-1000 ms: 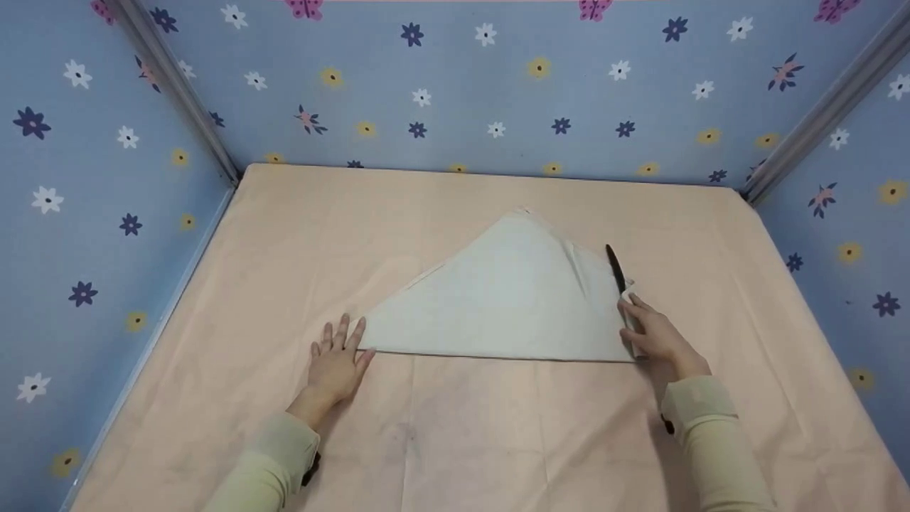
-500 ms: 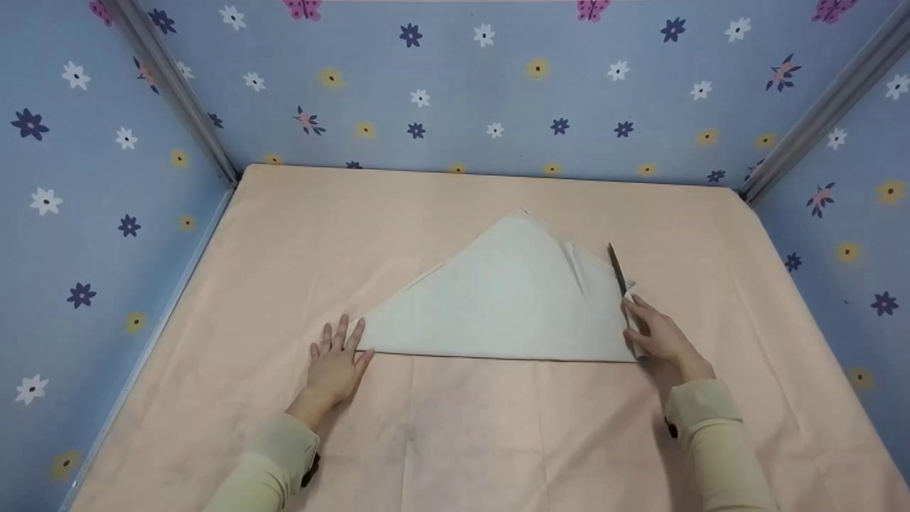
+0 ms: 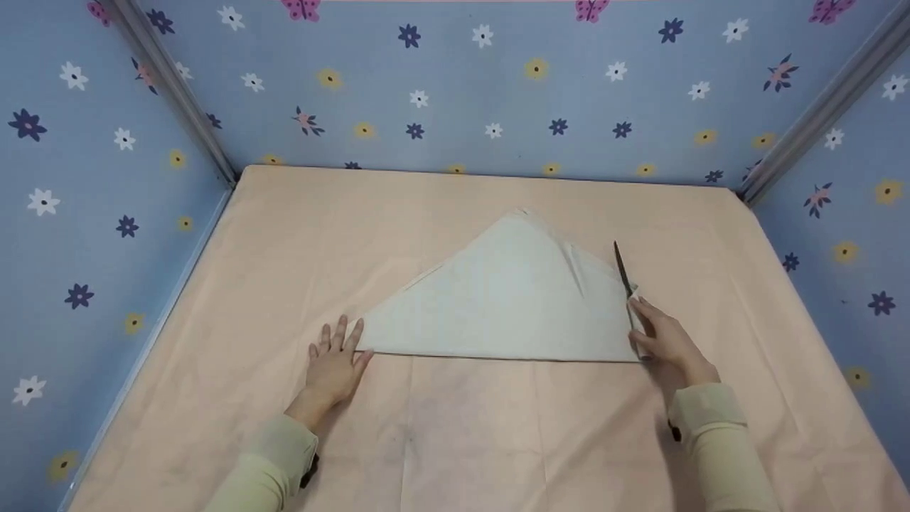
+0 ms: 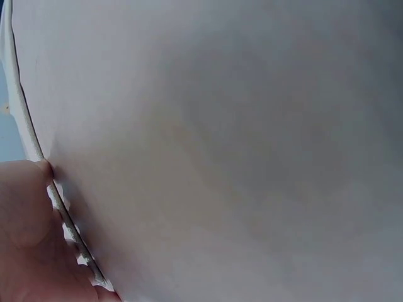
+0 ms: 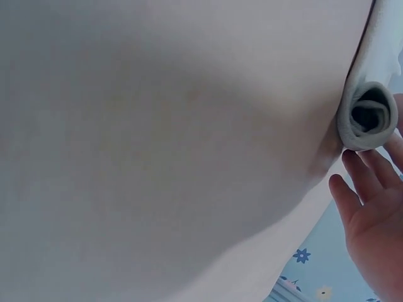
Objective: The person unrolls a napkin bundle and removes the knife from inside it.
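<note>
A pale folded cloth (image 3: 498,299) lies flat on the table, its peak away from me and its long edge nearest. My left hand (image 3: 333,370) rests on its left corner, fingers spread. At the right end, my right hand (image 3: 672,345) holds the cloth roll (image 5: 371,143) with its fingers curled at the side. A thin dark object like a knife blade (image 3: 621,263) sticks out of the roll's far end; its other part is hidden. The right wrist view looks into the roll's hollow near end, with the fingers (image 5: 362,176) against it.
A peach tablecloth (image 3: 341,213) with faint creases covers the table. Blue flowered panels (image 3: 455,99) stand along the back and both sides, with grey metal posts (image 3: 178,92) at the corners.
My right hand and the roll have shifted slightly to the right. The dark blade has turned and looks thinner now. My left hand stays where it was.
</note>
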Available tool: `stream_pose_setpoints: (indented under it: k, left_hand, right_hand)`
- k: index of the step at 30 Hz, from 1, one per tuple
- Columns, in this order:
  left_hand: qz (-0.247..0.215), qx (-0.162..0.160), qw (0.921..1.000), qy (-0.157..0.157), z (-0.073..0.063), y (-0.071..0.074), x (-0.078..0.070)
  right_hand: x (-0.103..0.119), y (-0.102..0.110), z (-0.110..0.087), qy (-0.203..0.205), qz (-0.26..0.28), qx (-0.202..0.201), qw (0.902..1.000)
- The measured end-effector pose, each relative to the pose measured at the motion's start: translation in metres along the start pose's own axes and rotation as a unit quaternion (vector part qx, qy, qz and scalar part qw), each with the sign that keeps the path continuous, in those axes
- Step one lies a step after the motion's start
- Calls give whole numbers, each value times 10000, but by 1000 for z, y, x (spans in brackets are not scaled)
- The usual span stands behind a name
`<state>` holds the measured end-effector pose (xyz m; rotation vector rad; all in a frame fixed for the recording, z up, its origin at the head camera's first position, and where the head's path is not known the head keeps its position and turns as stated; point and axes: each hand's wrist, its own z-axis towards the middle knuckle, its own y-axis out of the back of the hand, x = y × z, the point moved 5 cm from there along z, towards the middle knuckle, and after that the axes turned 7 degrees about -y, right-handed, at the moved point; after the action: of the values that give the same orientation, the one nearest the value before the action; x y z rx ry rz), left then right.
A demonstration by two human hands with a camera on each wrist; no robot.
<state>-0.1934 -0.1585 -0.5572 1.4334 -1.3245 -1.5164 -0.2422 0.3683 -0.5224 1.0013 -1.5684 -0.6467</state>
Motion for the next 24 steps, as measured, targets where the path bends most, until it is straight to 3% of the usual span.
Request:
stream_pose_setpoints:
  k: [24]
  left_hand:
    - [-20,-136,9998,-109,-2,0,0]
  right_hand:
    - [-8,2,-3,-81,153,-161,9997]
